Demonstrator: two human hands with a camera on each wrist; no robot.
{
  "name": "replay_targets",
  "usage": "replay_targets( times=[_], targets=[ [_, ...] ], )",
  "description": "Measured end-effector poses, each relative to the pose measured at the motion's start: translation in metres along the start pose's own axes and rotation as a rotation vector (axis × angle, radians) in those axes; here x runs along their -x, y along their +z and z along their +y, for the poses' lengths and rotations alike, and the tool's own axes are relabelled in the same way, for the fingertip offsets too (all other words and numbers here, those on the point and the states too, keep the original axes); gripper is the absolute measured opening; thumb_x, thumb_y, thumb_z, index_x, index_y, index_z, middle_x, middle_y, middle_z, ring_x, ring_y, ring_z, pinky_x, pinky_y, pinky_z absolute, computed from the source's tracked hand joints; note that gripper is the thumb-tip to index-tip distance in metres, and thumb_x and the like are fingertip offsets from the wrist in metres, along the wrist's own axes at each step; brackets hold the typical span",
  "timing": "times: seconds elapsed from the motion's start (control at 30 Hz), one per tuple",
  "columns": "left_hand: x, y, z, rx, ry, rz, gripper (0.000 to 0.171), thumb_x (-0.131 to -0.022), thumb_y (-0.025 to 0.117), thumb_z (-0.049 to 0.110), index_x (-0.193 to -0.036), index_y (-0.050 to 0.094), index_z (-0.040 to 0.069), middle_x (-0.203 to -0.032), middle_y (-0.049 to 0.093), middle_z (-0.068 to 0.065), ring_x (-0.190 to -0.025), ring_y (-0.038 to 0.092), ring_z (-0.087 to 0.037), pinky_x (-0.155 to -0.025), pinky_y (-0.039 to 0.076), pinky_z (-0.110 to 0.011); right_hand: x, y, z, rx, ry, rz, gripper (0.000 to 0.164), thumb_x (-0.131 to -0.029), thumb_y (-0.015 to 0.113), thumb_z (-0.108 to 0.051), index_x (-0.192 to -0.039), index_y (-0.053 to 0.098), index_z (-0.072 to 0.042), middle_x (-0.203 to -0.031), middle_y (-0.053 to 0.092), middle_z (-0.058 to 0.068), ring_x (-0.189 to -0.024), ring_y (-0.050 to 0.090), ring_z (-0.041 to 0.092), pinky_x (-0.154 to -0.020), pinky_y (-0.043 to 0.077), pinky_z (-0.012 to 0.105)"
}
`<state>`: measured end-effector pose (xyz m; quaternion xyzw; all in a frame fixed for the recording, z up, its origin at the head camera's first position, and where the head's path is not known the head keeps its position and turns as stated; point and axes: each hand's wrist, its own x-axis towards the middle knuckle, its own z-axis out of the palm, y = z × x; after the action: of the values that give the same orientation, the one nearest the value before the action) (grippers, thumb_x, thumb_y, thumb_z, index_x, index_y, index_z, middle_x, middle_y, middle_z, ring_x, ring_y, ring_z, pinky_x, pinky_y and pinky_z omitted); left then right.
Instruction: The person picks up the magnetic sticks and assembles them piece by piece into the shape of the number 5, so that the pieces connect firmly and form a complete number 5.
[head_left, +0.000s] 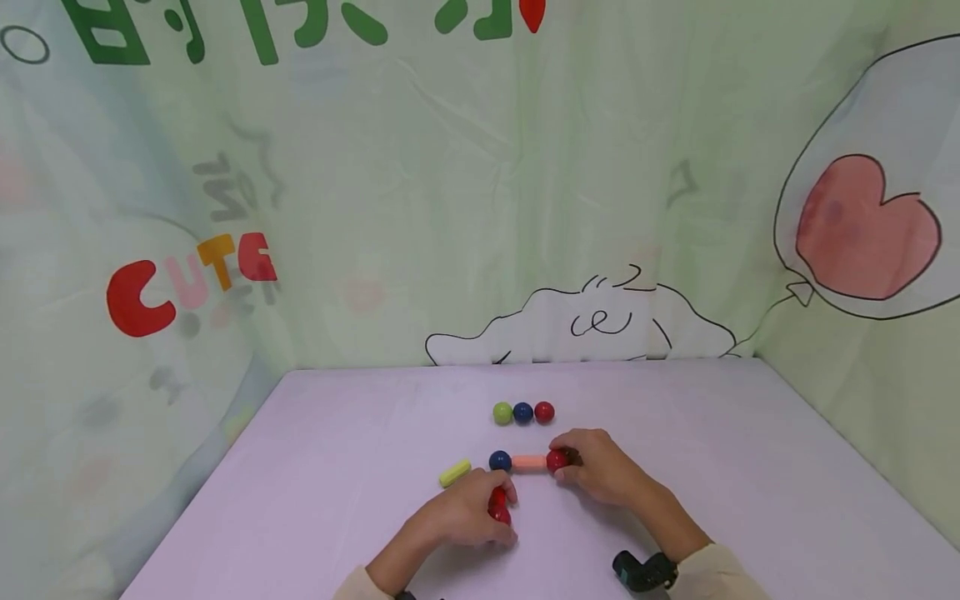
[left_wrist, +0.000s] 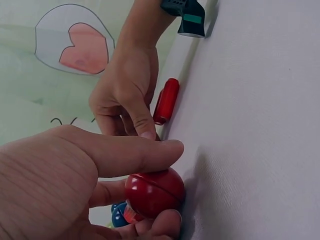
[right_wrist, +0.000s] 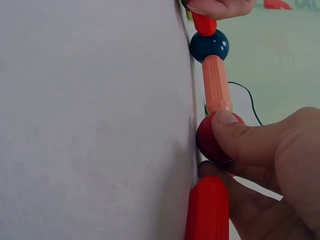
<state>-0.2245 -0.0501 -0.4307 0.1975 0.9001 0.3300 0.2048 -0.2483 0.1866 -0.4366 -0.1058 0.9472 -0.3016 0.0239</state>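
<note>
My left hand [head_left: 472, 507] pinches a red ball [left_wrist: 155, 192] between thumb and fingers. A red ribbed rod [right_wrist: 204, 25] runs from that hand to a blue ball [head_left: 500, 461], its end right at the ball. From the blue ball a pink ribbed rod [head_left: 529, 463] leads right to a second red ball [head_left: 557, 461]. My right hand [head_left: 600, 468] grips this second ball, thumb on its near side in the right wrist view. Beside the right hand lies another red rod [right_wrist: 207, 210], hidden under that hand in the head view.
A yellow rod [head_left: 454, 473] lies just left of the left hand. Farther back, a green ball [head_left: 502, 412], a blue ball [head_left: 522, 412] and a red ball [head_left: 544, 412] form a row on the pale table [head_left: 360, 442]. Printed curtains surround the table.
</note>
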Motion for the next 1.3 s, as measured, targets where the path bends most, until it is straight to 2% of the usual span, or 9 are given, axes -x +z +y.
replay_targets(
  times=[0.27,0.53,0.83,0.97,1.13,1.3],
  targets=[
    [-0.002,0.0,0.001,0.056,0.004,0.036,0.036,-0.078,0.087,0.018,-0.105,0.064,0.021,-0.093,0.055,0.0,-0.089,0.053,-0.018,-0.067,0.052,-0.032,-0.005,-0.007,-0.001,0.049,0.0,-0.031,0.047,-0.081,0.085,-0.011,-0.125,0.07,-0.01,-0.109,0.069,0.001,-0.103,0.061,0.019,-0.093,0.055,0.045],
    [-0.005,0.002,0.0,-0.013,0.022,0.096,0.039,-0.078,0.088,0.022,-0.109,0.065,0.02,-0.095,0.055,0.003,-0.091,0.052,-0.017,-0.07,0.054,-0.033,-0.008,-0.025,-0.005,0.069,-0.023,-0.048,0.05,-0.081,0.085,-0.013,-0.127,0.067,-0.008,-0.101,0.067,0.002,-0.093,0.061,0.017,-0.076,0.059,0.033],
    [-0.004,0.0,-0.006,-0.038,0.047,0.163,0.051,-0.076,0.088,0.022,-0.121,0.065,0.018,-0.096,0.056,0.002,-0.09,0.052,-0.017,-0.07,0.053,-0.033,-0.002,-0.046,-0.004,0.112,-0.045,-0.042,0.039,-0.083,0.083,-0.013,-0.119,0.068,-0.005,-0.105,0.067,0.008,-0.096,0.061,0.023,-0.075,0.058,0.034],
    [-0.004,-0.002,-0.008,-0.019,0.053,0.176,0.058,-0.076,0.088,0.022,-0.128,0.062,0.018,-0.1,0.059,0.003,-0.091,0.053,-0.017,-0.072,0.053,-0.034,-0.001,-0.047,-0.001,0.125,-0.02,-0.06,0.036,-0.084,0.083,-0.014,-0.116,0.069,-0.007,-0.104,0.066,0.007,-0.096,0.06,0.023,-0.073,0.059,0.034],
    [-0.006,0.001,-0.017,0.021,0.062,0.198,0.057,-0.077,0.088,0.021,-0.128,0.062,0.019,-0.098,0.059,0.004,-0.09,0.054,-0.016,-0.07,0.053,-0.032,0.0,-0.042,0.003,0.153,0.01,-0.098,0.036,-0.084,0.083,-0.017,-0.115,0.069,-0.01,-0.104,0.065,0.005,-0.094,0.059,0.02,-0.07,0.059,0.032],
    [-0.003,0.001,-0.02,0.06,0.081,0.203,0.055,-0.078,0.088,0.02,-0.127,0.062,0.017,-0.091,0.058,0.004,-0.076,0.056,-0.016,-0.061,0.051,-0.028,0.003,-0.044,0.005,0.172,-0.007,-0.087,0.04,-0.083,0.083,-0.019,-0.119,0.067,-0.01,-0.107,0.066,0.005,-0.096,0.059,0.02,-0.072,0.059,0.034]
  ],
)
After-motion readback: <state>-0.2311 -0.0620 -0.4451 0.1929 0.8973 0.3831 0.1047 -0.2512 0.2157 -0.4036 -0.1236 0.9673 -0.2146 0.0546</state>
